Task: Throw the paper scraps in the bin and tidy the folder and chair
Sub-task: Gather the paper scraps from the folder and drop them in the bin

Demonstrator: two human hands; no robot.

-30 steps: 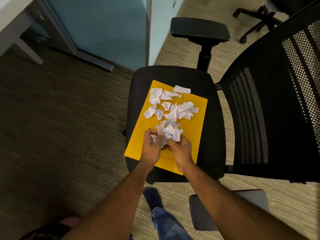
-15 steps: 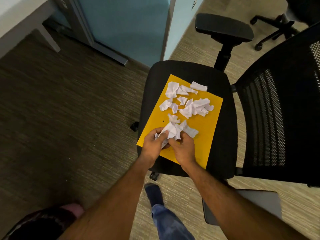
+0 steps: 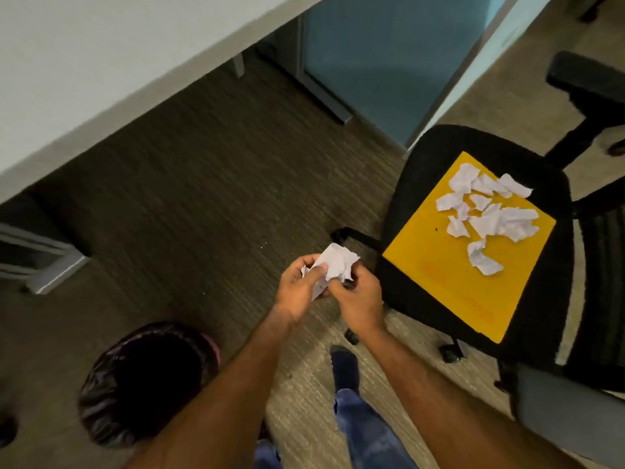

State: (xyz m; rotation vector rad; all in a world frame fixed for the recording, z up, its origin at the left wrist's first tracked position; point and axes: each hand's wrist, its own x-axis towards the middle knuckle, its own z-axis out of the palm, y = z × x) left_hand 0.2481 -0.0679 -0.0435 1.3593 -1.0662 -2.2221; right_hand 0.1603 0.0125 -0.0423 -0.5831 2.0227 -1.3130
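A bunch of crumpled white paper scraps point(image 3: 333, 267) is held between my left hand point(image 3: 299, 291) and my right hand point(image 3: 358, 299), above the carpet and left of the chair. Both hands curl their fingers round it. A yellow folder point(image 3: 449, 272) lies on the black seat of the office chair point(image 3: 406, 198) at the right. Several more white scraps point(image 3: 487, 211) lie on the folder's far half. A bin lined with a dark bag point(image 3: 145, 384) stands on the floor at the lower left, below my left forearm.
A white desk top point(image 3: 118, 62) spans the upper left, with its grey leg point(image 3: 54, 269) at the left. A blue partition point(image 3: 389, 62) stands behind the chair. The chair's armrest point(image 3: 588, 79) and mesh back point(image 3: 605, 265) are at the right. My leg and shoe point(image 3: 345, 370) are at the bottom.
Both hands lifted a bunch of scraps off the folder and carried it left, away from the chair toward the bin. The view swung left and down, bringing the bin into sight.
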